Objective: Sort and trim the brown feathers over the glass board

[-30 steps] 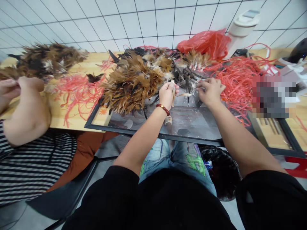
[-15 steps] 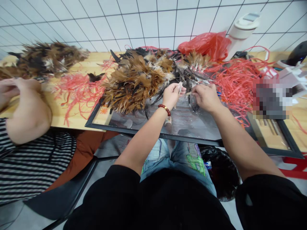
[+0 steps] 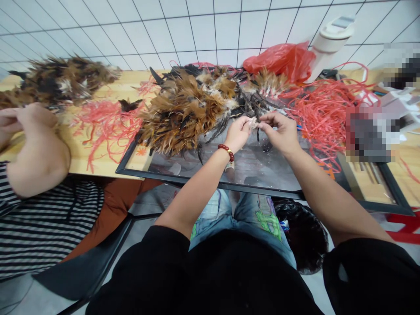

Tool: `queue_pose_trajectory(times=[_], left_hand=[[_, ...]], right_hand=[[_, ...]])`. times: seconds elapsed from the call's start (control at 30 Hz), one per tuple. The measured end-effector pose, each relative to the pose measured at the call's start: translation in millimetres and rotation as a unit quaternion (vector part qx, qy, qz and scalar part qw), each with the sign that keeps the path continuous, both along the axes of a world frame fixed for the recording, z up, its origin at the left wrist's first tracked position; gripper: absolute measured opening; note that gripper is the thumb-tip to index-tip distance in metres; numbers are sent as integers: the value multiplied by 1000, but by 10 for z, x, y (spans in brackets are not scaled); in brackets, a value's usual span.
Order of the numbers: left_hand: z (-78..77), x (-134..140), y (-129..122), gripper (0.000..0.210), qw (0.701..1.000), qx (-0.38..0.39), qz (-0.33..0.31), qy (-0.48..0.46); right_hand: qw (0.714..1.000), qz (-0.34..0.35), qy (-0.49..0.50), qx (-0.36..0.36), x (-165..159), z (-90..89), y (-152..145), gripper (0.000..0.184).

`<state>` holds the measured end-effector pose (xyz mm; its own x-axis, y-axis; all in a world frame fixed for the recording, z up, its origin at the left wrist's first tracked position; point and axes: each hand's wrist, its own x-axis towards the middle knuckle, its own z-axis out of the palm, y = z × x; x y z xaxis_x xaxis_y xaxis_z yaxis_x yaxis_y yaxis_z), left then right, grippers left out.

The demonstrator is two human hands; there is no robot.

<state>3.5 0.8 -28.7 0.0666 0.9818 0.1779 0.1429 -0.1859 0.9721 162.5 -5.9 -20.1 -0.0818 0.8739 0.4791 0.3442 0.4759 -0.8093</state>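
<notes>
Over the past second we have carried our left hand (image 3: 239, 132) rightward and our right hand (image 3: 284, 134) leftward, closing the clear gap that earlier stood between them, so that the two now come together at the small pale feather tuft (image 3: 253, 124)
</notes>
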Motion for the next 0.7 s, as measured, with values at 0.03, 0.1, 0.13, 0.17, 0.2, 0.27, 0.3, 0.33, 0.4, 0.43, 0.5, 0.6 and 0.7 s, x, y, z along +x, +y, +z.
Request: queue_pose_trajectory(times=[0.03, 0.1, 0.13, 0.17, 0.2, 0.27, 0.3, 0.33, 0.4, 0.43, 0.5, 0.6, 0.7], left_hand=[[8, -4, 0, 22, 1000, 2, 7, 5], [37, -11, -11, 23, 1000, 5, 21, 13], [54, -12, -21, 24, 1000, 9, 26, 16], [71, -13, -33, 24, 999, 13, 30, 17], [86, -12, -45, 24, 999, 19, 31, 19], [106, -7, -67, 22, 999, 28, 31, 21], [110, -4, -75, 21, 999, 30, 29, 21], [109, -1, -78, 20, 999, 30, 27, 22], [96, 0, -70, 19, 999, 26, 28, 19], [85, -1, -58, 19, 999, 22, 32, 15], [62, -7, -26, 19, 999, 8, 45, -1], [42, -12, 13, 20, 998, -21, 52, -39], [55, 4, -3, 18, 998, -32, 31, -45]], right_hand=[[999, 7, 33, -25, -1, -13, 19, 27], [993, 29, 80, -76, -4, -31, 51, 33], [990, 38, 94, -99, -6, -35, 61, 34], [987, 45, 103, -115, -8, -36, 68, 34], [985, 47, 107, -123, -9, -34, 71, 34], [987, 41, 104, -112, -6, -21, 69, 32], [989, 35, 101, -98, -1, -10, 65, 31], [992, 30, 96, -81, 8, 7, 58, 29], [995, 22, 86, -51, 32, 55, 37, 26], [996, 26, 79, -44, 45, 85, 22, 25], [995, 59, 52, -54, 63, 145, -12, 24], [985, 148, -15, -91, 59, 195, -57, 23], [988, 139, -47, -55, 43, 169, -58, 21]])
